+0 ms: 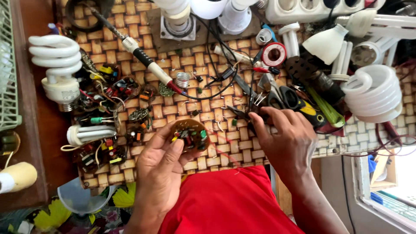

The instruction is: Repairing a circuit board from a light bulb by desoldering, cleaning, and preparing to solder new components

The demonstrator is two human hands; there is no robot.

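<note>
The left hand (pixel 162 173) is holding a small round circuit board (pixel 189 134) over the woven mat (pixel 208 160), just in front of the person's red shirt (pixel 225 201). The fingers are closing around the board: the thumb (pixel 173 149) is pressing on its near edge at about 7 o'clock, while another finger is curling along its left rim at 9 to 11 o'clock. The board's face, studded with small coloured parts, is tilting up toward the camera and is lying beyond the fingertips, at 1 o'clock from the palm.

The right hand (pixel 286 143) is sitting at 3 o'clock from the board, apart from it, with its fingers bunching together and reaching toward 10 o'clock. Their tips are touching a dark slim tool (pixel 238 113) lying on the mat, but I cannot tell whether they are actually pinching it. Black-handled scissors (pixel 284 97) are lying just beyond this hand at 12 o'clock.

At 11 o'clock from the board, a soldering iron (pixel 138 54) is lying slantwise across the mat. A heap of other circuit boards (pixel 112 91) is sitting at 9 to 10 o'clock, with a white spiral bulb (pixel 58 65) farther out to the left.
</note>
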